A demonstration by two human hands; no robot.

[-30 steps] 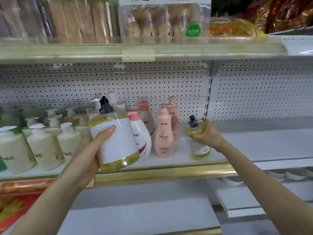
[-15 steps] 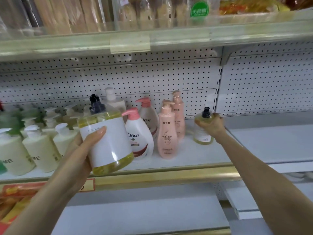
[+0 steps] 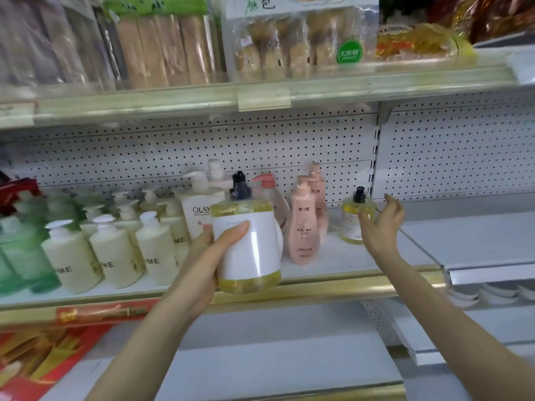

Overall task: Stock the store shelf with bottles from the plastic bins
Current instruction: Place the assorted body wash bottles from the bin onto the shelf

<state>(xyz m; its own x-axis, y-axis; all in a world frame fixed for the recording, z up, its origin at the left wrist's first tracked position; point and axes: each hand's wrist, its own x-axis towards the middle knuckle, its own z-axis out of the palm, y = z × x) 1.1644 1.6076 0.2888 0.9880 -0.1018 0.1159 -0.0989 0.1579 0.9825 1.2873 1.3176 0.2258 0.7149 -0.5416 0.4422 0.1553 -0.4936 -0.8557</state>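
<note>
On the shelf (image 3: 333, 257), right of two pink bottles (image 3: 302, 224), a small yellow bottle (image 3: 351, 219) stands upright; my right hand (image 3: 379, 227) is just beside it, fingers loose and spread, gripping nothing; whether it touches I cannot tell; my left hand (image 3: 199, 256) grips a big yellow bottle (image 3: 249, 244), thumb across its white label, upright before the shelf's gold edge; cream bottles (image 3: 156, 250) stand further left.

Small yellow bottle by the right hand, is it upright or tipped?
Upright: the small yellow bottle stands on the shelf, black pump on top, right hand open beside it.
</note>
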